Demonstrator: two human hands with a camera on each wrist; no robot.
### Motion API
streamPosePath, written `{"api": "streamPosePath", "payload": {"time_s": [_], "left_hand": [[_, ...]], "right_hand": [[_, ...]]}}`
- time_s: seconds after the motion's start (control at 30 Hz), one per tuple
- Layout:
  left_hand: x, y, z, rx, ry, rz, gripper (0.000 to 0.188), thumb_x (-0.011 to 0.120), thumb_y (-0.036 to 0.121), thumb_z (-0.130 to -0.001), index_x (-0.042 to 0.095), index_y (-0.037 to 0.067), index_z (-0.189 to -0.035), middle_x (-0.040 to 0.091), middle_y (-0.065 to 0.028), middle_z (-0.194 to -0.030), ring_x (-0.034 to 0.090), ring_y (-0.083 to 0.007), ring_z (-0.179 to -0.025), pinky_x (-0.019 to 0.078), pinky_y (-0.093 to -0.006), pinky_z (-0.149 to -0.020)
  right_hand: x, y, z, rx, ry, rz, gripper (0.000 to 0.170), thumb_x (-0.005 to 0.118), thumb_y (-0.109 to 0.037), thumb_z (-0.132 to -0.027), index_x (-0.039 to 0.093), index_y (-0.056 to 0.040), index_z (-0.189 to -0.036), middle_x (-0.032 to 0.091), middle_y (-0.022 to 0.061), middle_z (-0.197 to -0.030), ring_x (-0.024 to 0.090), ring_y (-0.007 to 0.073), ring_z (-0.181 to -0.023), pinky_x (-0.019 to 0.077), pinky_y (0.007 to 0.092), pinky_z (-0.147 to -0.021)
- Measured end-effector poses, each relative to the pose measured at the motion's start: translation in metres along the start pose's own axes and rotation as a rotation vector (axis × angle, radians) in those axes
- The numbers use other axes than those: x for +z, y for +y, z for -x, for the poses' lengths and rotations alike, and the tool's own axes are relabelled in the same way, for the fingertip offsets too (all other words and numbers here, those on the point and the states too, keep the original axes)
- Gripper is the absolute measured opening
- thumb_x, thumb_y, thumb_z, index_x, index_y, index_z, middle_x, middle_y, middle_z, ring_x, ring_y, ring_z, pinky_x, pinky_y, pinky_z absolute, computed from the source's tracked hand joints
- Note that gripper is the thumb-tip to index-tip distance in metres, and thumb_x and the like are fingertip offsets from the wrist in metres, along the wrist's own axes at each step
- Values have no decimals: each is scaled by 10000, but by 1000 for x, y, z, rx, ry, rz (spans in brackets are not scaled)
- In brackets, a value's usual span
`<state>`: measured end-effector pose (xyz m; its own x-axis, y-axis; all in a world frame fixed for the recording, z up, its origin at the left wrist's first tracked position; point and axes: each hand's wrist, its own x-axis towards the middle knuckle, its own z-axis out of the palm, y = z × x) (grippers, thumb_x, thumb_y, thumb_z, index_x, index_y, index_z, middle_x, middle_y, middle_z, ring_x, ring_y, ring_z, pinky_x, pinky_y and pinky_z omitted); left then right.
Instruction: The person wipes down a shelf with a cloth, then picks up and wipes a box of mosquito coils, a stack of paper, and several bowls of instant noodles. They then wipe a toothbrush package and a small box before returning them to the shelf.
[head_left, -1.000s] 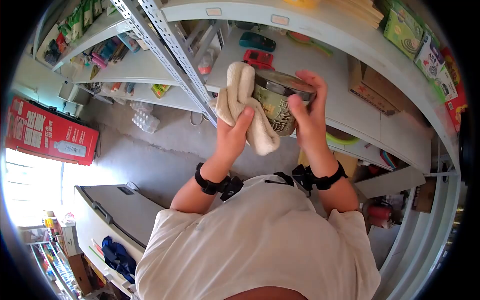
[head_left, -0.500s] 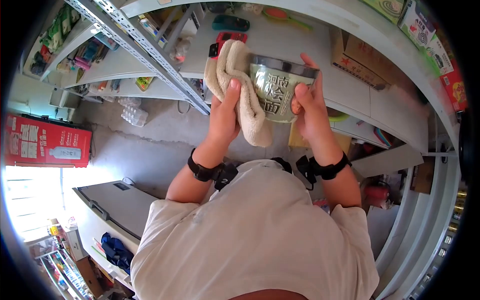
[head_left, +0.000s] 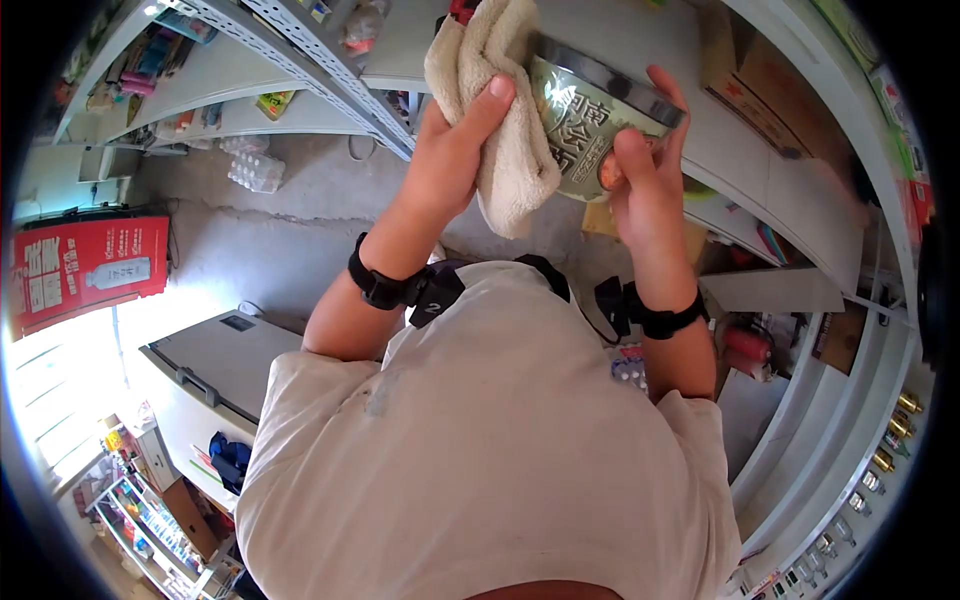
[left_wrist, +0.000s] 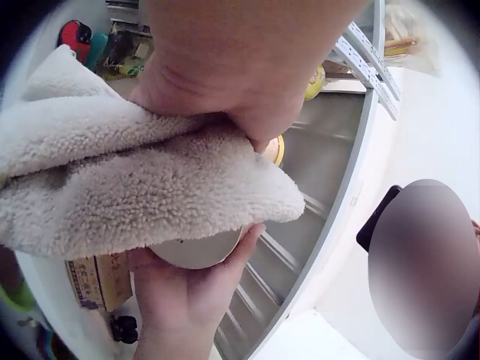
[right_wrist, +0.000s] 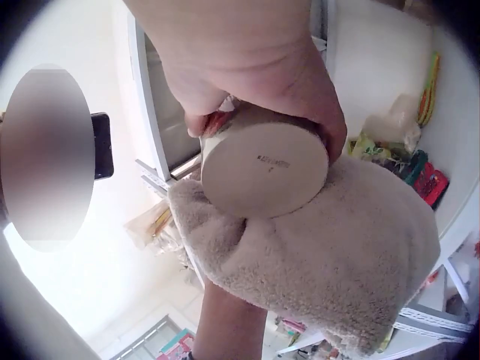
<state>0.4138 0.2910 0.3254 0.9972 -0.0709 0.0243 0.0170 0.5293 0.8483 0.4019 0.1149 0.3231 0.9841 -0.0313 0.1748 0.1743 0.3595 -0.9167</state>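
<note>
A green instant-noodle cup [head_left: 580, 125] with large raised-looking characters and a dark silvery rim is held up before the shelf in the head view. My right hand [head_left: 648, 190] grips it from the right, thumb on the label side and fingers around the far side. A thick cream towel [head_left: 500, 140] is bunched in my left hand [head_left: 450, 155], thumb on top, and lies against the cup's left side. In the right wrist view the cup's pale round base [right_wrist: 266, 169] shows small printed marks. The towel hides most of the cup in the left wrist view.
Behind the cup runs a white shelf [head_left: 640, 40], with a cardboard box [head_left: 780, 90] to its right. Perforated metal uprights [head_left: 300, 60] stand at the left. A grey-topped white cabinet [head_left: 235, 355] and a red carton [head_left: 90, 270] are further left.
Both hands, cup and towel have moved higher in the head view. The cup has tipped so its label now faces up toward the head camera, and the lid top no longer shows.
</note>
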Motion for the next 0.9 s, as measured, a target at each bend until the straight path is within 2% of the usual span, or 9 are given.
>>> {"api": "streamPosePath", "payload": {"time_s": [0.1,0.23,0.3,0.33,0.43,0.53,0.83,0.9], "left_hand": [[-11,8,-7,-25,-42,7,414,612,268,-902,493,-11,-1185,599,-62,-991,587,-123,-874,496,-270,-743],[-25,18,-13,-66,-109,-148,518,668,213,-859,429,-13,-1259,584,-72,-1063,574,-132,-941,492,-273,-789],[-25,22,-17,-35,-172,-227,593,696,196,-835,391,-16,-1297,574,-76,-1098,563,-141,-981,485,-280,-824],[-27,21,-19,-59,-158,-282,680,725,193,-809,347,-22,-1332,551,-81,-1149,536,-150,-1036,462,-297,-881],[-31,22,-26,-15,-201,-211,695,728,202,-805,342,-22,-1339,540,-83,-1160,519,-152,-1054,447,-305,-904],[-40,26,-33,28,-190,-235,677,720,176,-807,349,-20,-1338,534,-86,-1168,512,-154,-1058,445,-309,-908],[-60,51,-37,121,-229,-54,592,673,117,-838,370,-16,-1329,542,-83,-1173,536,-149,-1035,464,-301,-877],[-62,60,-35,123,-234,-91,567,654,141,-859,374,-11,-1328,545,-85,-1179,545,-161,-1035,468,-308,-878]], "right_hand": [[11,3,-6,-34,-7,26,879,794,-219,-720,228,-134,-1388,325,107,-1260,449,241,-1155,425,351,-959],[38,-4,-11,-63,-13,145,981,827,-168,-677,165,-125,-1398,359,125,-1252,463,238,-1146,442,341,-948],[38,5,-15,-186,-16,263,1011,837,-154,-660,147,-111,-1397,367,136,-1254,467,238,-1144,446,342,-949],[37,8,-19,-254,-21,322,1026,842,-147,-651,138,-104,-1396,372,142,-1254,469,238,-1143,448,342,-949],[46,11,-27,-240,17,278,1042,851,-172,-641,136,-85,-1395,368,154,-1262,473,241,-1141,448,348,-955],[60,5,-34,-116,73,172,1068,856,-186,-635,121,-95,-1404,364,158,-1274,470,247,-1150,447,354,-959],[83,21,-47,-356,-110,85,1251,887,-162,-581,-16,-120,-1446,344,149,-1341,449,255,-1213,452,391,-986],[83,25,-53,-448,-151,175,1275,895,-173,-566,-24,-115,-1449,335,149,-1350,454,258,-1211,457,393,-980]]}}
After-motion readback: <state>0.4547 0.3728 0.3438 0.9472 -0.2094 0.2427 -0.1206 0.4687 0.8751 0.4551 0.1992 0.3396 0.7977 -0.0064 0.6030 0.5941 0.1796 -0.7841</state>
